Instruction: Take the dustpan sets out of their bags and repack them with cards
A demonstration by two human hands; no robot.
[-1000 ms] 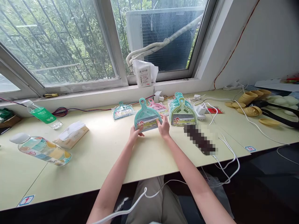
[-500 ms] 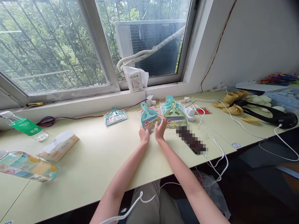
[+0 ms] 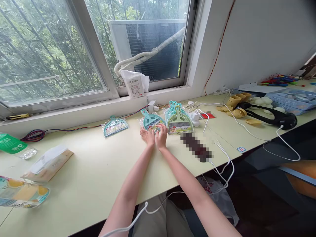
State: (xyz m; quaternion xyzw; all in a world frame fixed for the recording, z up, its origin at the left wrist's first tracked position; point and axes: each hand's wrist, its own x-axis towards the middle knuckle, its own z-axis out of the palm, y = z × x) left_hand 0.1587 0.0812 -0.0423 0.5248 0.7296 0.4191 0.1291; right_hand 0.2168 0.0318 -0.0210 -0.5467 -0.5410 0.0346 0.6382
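Note:
A teal dustpan-and-brush set (image 3: pixel 152 119) in clear wrapping lies in front of me, handle toward the window. My left hand (image 3: pixel 148 135) is at its front left edge, fingers closed against it. At the front right corner, my right hand (image 3: pixel 161 135) grips the set with curled fingers. Both hands cover part of its front edge and label. Just to the right is a stack of similar sets, a green dustpan set (image 3: pixel 179 123) in front and teal sets (image 3: pixel 172 107) behind. Another wrapped teal set (image 3: pixel 115 126) lies apart on the left.
A blurred-out dark object (image 3: pixel 196 147) with white cables lies right of my hands. A white plug adapter (image 3: pixel 195 118) stands behind it. Farther right are yellow cups (image 3: pixel 233 101) and a black headset-like device (image 3: pixel 274 115). Tissues (image 3: pixel 49 163) and bottles (image 3: pixel 23 192) are at left.
The teal set in my hands has come down flatter, and its handle now leans left. The pink set glimpsed behind it is now covered. The camera view has shifted right.

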